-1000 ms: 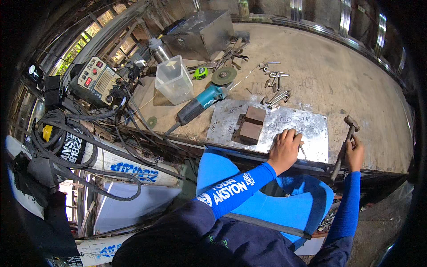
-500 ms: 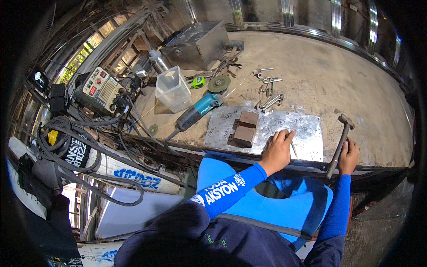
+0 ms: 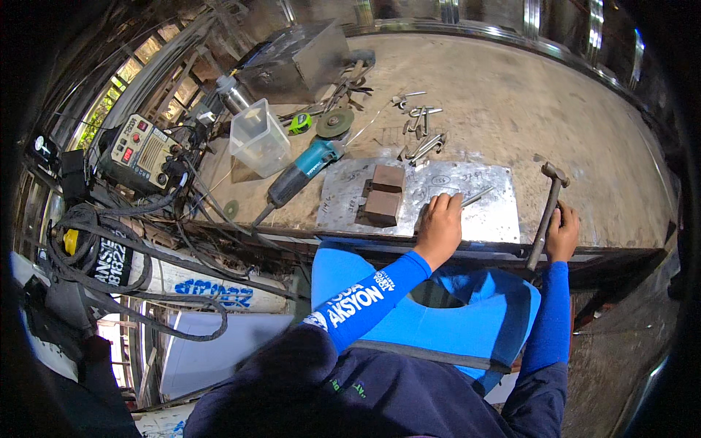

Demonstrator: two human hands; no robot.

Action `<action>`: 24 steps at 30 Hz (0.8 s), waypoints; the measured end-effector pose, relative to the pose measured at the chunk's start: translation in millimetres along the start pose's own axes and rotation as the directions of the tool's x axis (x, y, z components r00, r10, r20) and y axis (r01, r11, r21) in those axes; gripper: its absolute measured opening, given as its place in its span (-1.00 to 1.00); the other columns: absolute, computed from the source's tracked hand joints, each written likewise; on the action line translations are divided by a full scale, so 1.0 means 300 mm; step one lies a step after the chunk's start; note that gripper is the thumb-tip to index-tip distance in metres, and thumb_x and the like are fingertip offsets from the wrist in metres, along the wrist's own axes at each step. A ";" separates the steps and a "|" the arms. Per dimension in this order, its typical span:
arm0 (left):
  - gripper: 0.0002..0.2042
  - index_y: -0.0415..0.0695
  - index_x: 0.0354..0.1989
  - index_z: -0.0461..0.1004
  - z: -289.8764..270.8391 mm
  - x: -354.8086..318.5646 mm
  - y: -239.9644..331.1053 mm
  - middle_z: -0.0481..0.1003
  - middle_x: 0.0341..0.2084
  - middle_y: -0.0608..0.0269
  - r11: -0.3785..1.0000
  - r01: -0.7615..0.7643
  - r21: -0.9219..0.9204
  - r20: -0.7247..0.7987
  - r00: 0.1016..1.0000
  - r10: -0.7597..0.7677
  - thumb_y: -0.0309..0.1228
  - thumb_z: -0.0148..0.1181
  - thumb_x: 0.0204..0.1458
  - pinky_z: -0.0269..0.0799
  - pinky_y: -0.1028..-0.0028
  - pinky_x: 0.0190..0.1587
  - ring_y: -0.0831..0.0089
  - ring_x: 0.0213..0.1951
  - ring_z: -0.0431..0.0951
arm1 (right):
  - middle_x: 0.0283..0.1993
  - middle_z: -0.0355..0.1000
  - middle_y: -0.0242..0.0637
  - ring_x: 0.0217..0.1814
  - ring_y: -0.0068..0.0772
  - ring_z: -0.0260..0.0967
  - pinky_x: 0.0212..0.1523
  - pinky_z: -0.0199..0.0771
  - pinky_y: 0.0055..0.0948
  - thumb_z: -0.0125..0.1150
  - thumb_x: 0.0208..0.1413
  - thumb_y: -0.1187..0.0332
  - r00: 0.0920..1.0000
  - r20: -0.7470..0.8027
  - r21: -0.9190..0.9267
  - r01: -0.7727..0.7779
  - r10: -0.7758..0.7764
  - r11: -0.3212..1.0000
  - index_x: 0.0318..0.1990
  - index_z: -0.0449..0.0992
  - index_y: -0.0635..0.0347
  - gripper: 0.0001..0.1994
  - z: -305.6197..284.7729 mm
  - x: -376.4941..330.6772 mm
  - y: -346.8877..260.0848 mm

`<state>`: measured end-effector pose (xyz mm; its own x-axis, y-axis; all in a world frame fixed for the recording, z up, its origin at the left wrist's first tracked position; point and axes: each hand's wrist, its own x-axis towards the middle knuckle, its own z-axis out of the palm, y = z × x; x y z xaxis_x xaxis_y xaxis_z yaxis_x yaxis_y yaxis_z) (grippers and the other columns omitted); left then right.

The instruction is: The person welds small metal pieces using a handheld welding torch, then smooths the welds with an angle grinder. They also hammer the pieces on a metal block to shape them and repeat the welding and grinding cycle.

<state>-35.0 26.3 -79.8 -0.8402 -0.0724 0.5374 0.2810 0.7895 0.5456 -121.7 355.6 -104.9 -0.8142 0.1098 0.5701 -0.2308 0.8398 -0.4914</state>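
Observation:
My left hand [image 3: 440, 226] is closed over the thin metal sheet [image 3: 493, 223], a slim metal rod [image 3: 479, 196] sticking out from its fingertips toward the upper right. At the table's front edge my right hand [image 3: 563, 232] grips the handle of a hammer [image 3: 544, 225]. The hammer tilts, head away from me, its handle end reaching past the edge. Two brown blocks [image 3: 382, 208] stand on the sheet, left of my left hand. Handwritten marks cover the sheet.
An angle grinder [image 3: 305, 171] lies left of the sheet, by a clear plastic container [image 3: 261, 139] and a green tape measure [image 3: 300, 123]. Several bent metal pieces [image 3: 425, 146] lie beyond the sheet. A welding machine [image 3: 142, 153] with cables stands far left; a blue chair [image 3: 365, 281] is before me.
The rod in my left hand has swung from pointing toward me to pointing away and right. My right hand stays on the hammer. The whole view has shifted slightly.

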 end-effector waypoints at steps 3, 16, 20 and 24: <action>-0.48 -0.28 0.33 0.39 -0.079 0.033 0.073 0.47 0.04 -0.14 1.000 0.009 -0.021 0.053 0.999 -0.008 -0.50 0.29 0.18 0.50 0.03 0.12 -0.20 0.05 0.55 | 0.06 0.53 -0.02 0.12 0.14 0.49 0.17 0.49 -0.08 0.11 0.43 0.30 1.000 0.010 -0.018 0.016 -0.016 1.000 0.15 0.64 0.16 -0.71 -0.007 -0.002 0.004; -0.38 -0.40 0.07 0.64 -1.132 1.180 -0.948 0.67 -0.03 -0.32 0.722 0.348 0.598 -0.273 0.935 -0.224 -0.04 0.44 0.04 0.60 0.10 0.14 -0.14 0.01 0.71 | 0.10 0.53 -0.03 0.17 0.04 0.49 0.25 0.44 -0.17 0.07 0.43 0.39 0.997 0.058 0.033 0.054 -0.056 0.998 0.16 0.61 0.29 -0.71 0.006 -0.028 0.063; -0.38 -0.43 0.00 0.67 -1.214 1.366 -1.247 0.60 0.09 -0.39 0.555 0.577 0.599 -0.395 0.816 -0.422 -0.02 0.43 0.03 0.53 0.05 0.26 -0.21 0.18 0.62 | 0.11 0.49 0.02 0.17 0.00 0.48 0.25 0.44 -0.19 0.05 0.42 0.43 0.995 0.085 0.073 0.048 -0.054 0.996 0.19 0.58 0.38 -0.68 -0.023 -0.033 0.081; -0.23 -0.43 0.23 0.53 -1.259 1.486 -1.471 0.56 0.20 -0.33 0.474 0.617 0.628 -0.383 0.775 -0.502 0.02 0.47 0.03 0.50 0.11 0.33 -0.15 0.26 0.59 | 0.12 0.48 0.04 0.19 0.04 0.47 0.30 0.40 -0.16 0.04 0.40 0.40 0.992 0.127 0.061 0.013 -0.021 0.998 0.20 0.55 0.42 -0.65 -0.053 -0.037 0.084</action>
<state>-358.4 -584.7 161.8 -0.6151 -0.6858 0.3890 -0.6763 0.7125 0.1868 -110.0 384.0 -113.3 -0.8703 0.0238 0.4920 -0.2738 0.8070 -0.5233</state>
